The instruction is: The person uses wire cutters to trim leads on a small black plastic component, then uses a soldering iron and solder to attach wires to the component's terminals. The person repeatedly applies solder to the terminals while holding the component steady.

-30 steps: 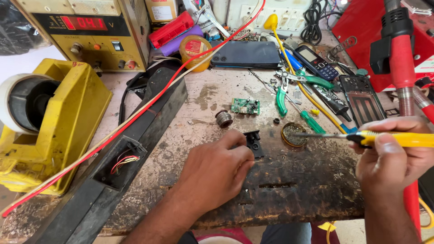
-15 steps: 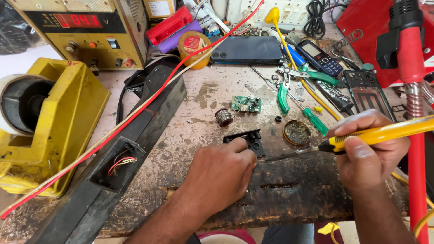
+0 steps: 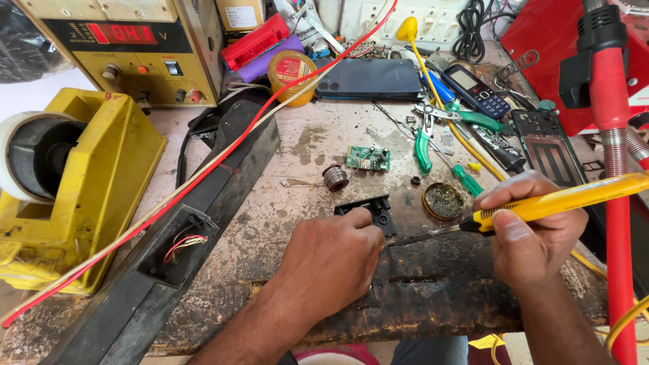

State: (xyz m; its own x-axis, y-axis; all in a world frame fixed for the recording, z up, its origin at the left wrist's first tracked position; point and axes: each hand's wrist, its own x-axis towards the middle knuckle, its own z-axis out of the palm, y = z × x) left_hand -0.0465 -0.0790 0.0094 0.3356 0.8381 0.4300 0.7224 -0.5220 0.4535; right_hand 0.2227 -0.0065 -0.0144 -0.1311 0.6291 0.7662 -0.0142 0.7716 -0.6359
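1. Two hands at the bench — our left hand (image 3: 331, 260) presses down on the small black part (image 3: 370, 211), fingers closed over its near edge.
2. Our right hand (image 3: 531, 226) grips the yellow soldering iron (image 3: 561, 199); since a second ago its tip has swung from the round flux tin (image 3: 443, 201) toward the part.
3. Tip now just beside the part — soldering looks about to start.
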